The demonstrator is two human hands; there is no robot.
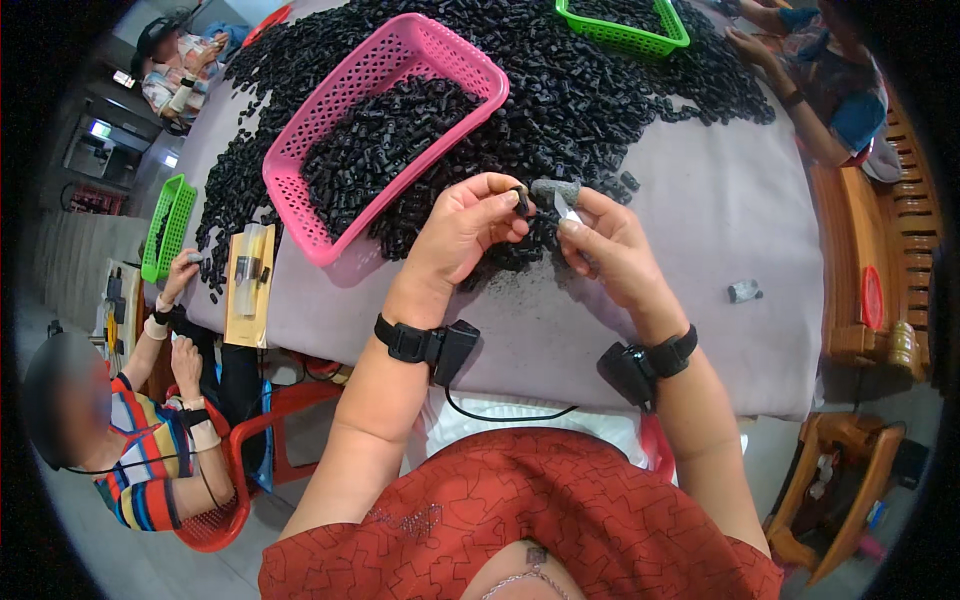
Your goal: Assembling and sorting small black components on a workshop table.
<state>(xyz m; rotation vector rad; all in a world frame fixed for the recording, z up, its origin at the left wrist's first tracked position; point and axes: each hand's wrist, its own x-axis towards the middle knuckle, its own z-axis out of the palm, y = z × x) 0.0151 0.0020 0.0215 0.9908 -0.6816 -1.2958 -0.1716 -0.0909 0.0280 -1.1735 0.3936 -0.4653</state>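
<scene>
Black small plastic part (pixel 522 199) pinched in left hand (pixel 463 232) fingers, thumb and forefinger clamped on it, just above the heap edge. Long axis roughly upright, tilted slightly; which end points up is too small to tell. Right hand (pixel 612 250) fingers clamped on a thin metal blade tool (pixel 566 208) with grey wrapped handle, tip pointing left at the part, almost touching. Below: black parts heap (pixel 560 90) on grey tabletop (pixel 720 200). Pink basket (pixel 300 190) left of hands, part-filled. 2 green baskets (pixel 630 38) farther off.
</scene>
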